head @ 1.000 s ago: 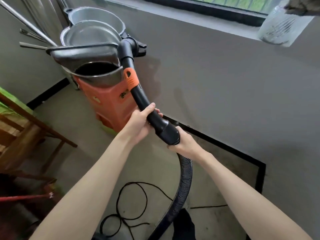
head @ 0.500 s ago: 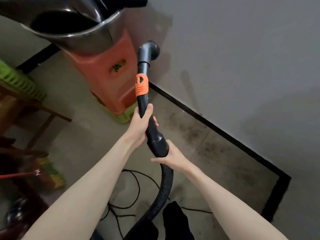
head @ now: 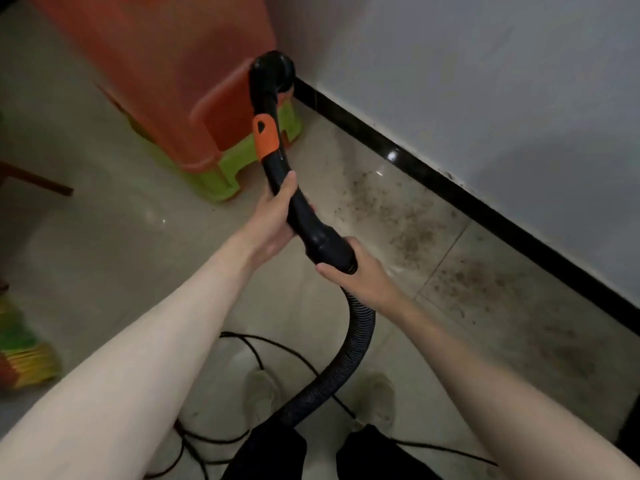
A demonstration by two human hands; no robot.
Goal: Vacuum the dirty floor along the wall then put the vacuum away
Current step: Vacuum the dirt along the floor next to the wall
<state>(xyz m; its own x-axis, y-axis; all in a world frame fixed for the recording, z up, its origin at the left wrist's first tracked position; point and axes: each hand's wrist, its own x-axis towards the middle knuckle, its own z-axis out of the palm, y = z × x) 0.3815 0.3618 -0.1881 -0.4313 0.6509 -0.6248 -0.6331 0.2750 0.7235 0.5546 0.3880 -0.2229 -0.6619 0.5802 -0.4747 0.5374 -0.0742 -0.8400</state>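
I hold a black vacuum wand [head: 294, 202] with an orange collar [head: 266, 136]. My left hand [head: 273, 216] grips the curved handle below the collar. My right hand [head: 349, 268] grips the thick cuff where the ribbed hose [head: 353, 348] joins. The round nozzle end [head: 273, 72] is near the black baseboard [head: 450, 188], beside the stools. Brown dirt [head: 408, 220] is scattered over the tiles along the grey wall [head: 485, 81]. The vacuum body is out of view.
An orange plastic stool [head: 166, 71] is stacked on a green one [head: 214, 178] at the wall. A black power cord [head: 277, 351] loops on the floor around my feet [head: 263, 393]. A wooden leg [head: 38, 181] and a coloured broom head [head: 24, 358] sit at left.
The view has tilted down from the metal pots to the floor. The wand has swung lower, its nozzle now close to the baseboard. Both hands keep the same grip.
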